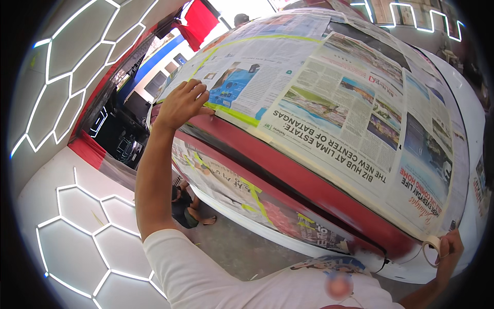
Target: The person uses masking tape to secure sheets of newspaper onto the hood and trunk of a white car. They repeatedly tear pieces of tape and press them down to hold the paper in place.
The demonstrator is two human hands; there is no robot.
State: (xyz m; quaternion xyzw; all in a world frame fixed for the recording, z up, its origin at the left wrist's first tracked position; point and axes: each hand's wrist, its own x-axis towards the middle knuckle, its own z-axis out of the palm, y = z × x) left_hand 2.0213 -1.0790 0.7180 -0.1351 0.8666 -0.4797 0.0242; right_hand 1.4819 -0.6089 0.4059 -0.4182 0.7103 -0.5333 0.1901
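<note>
A car's red body panel (303, 177) runs across the middle, and newspaper sheets (329, 108) cover the surface above it. Bright yellow-green tape (234, 114) lies along part of the sheets' near edge. At the left end of this edge is my left hand (185, 103), its fingers curled and close together over paper and panel; anything pinched there is hidden. On the far right, my right hand (451, 248) grips a roll of pale masking tape (431, 251) beside the lower corner of the newspaper.
More taped newspaper (221, 180) covers the car's side below the red panel. A person (186, 206) crouches on the floor beyond my left arm. Another person's head (241, 19) shows behind the car. Hexagonal light strips (77, 252) line the left walls, near a red curtain (198, 23).
</note>
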